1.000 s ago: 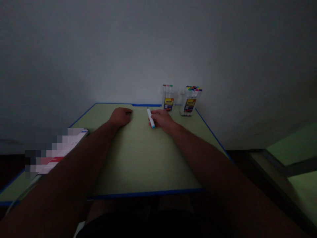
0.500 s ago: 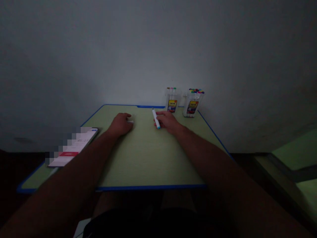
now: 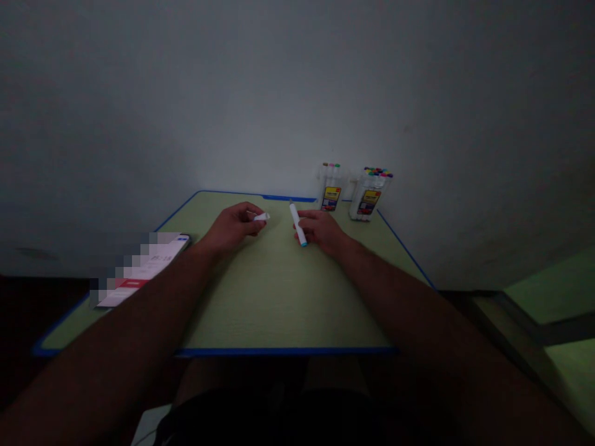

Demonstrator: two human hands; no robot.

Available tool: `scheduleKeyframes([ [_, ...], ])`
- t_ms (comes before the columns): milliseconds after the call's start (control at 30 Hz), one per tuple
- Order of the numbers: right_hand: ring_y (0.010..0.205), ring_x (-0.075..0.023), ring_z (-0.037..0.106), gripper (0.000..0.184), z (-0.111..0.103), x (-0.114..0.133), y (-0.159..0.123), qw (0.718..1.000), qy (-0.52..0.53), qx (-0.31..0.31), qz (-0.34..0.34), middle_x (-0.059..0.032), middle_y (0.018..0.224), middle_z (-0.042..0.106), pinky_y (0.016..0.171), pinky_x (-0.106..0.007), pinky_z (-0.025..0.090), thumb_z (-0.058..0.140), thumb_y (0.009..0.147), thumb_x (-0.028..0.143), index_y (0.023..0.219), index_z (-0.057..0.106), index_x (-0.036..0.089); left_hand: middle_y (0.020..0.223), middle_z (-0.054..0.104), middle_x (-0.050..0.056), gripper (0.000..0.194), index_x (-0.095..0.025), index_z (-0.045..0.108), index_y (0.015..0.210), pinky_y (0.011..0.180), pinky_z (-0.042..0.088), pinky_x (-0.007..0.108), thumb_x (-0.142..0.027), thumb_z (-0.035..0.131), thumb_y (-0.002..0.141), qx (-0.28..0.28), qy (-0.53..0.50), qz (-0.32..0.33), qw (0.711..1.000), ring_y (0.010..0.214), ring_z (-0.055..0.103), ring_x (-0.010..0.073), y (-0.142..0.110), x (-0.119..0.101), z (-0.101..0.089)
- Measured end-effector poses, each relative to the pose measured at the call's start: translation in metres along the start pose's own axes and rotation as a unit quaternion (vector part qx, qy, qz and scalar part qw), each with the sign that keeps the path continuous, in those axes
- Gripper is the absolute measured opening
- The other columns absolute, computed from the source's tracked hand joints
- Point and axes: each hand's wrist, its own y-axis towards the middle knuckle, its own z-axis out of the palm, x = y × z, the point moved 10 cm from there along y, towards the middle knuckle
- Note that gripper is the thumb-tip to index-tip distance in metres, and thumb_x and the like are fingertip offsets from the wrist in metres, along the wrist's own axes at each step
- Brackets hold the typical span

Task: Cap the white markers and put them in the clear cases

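In the head view my left hand (image 3: 237, 224) is closed, its thumb and fingers pinching a small white marker cap (image 3: 261, 217) above the table. To its right, my right hand (image 3: 320, 228) grips a white marker (image 3: 298, 224) by its barrel. The marker is tilted, its bare grey tip pointing to the far side and its light-blue end towards me. A gap separates the cap from the marker.
Two clear cases of markers, a left one (image 3: 330, 189) and a fuller right one (image 3: 369, 195), stand at the far right of the green table (image 3: 279, 303). A phone (image 3: 149, 269) with a lit screen lies at the left. A wall (image 3: 260, 93) rises behind.
My left hand has lifted and turned with the cap, which shows more now. The view has shifted slightly; my right hand still grips the marker.
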Motion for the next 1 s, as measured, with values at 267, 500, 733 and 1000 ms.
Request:
scheduleKeyframes([
  [267, 0.054, -0.0135, 0.065, 0.026, 0.016, 0.006, -0.008, 0.998, 0.022, 0.052, -0.024, 0.0008, 0.075, 0.067, 0.052, -0.028, 0.055, 0.062, 0.081, 0.004, 0.105, 0.064, 0.013, 0.081, 0.07, 0.001, 0.035, -0.02, 0.065, 0.086, 0.069, 0.052, 0.033, -0.025, 0.086, 0.058, 0.06, -0.105, -0.016, 0.993, 0.065, 0.06, 0.0128, -0.007, -0.006, 0.017],
  [500, 0.055, -0.0139, 0.065, 0.026, 0.018, 0.006, -0.009, 0.998, 0.022, 0.053, -0.03, 0.0011, 0.075, 0.066, 0.053, -0.029, 0.056, 0.063, 0.078, 0.006, 0.102, 0.063, 0.015, 0.082, 0.069, 0.0, 0.034, -0.021, 0.063, 0.085, 0.069, 0.054, 0.034, -0.021, 0.085, 0.059, 0.078, -0.136, -0.015, 0.987, 0.069, 0.061, 0.0142, -0.009, -0.009, 0.023],
  [733, 0.053, -0.0143, 0.065, 0.027, 0.021, 0.009, -0.012, 0.997, 0.034, 0.062, -0.035, 0.0014, 0.074, 0.065, 0.051, -0.029, 0.057, 0.061, 0.076, 0.005, 0.1, 0.062, 0.015, 0.077, 0.066, 0.001, 0.027, -0.023, 0.064, 0.079, 0.073, 0.058, 0.04, -0.014, 0.078, 0.058, 0.087, -0.193, -0.001, 0.977, 0.07, 0.062, 0.0173, -0.013, -0.019, 0.02],
  [1000, 0.054, -0.0145, 0.065, 0.036, 0.022, 0.008, -0.011, 0.997, 0.028, 0.06, -0.03, 0.0004, 0.076, 0.067, 0.054, -0.03, 0.057, 0.06, 0.077, 0.005, 0.112, 0.061, 0.015, 0.076, 0.064, 0.0, 0.025, -0.023, 0.064, 0.081, 0.078, 0.058, 0.045, -0.019, 0.074, 0.058, 0.077, -0.184, -0.01, 0.98, 0.061, 0.056, 0.0147, -0.014, -0.019, 0.018],
])
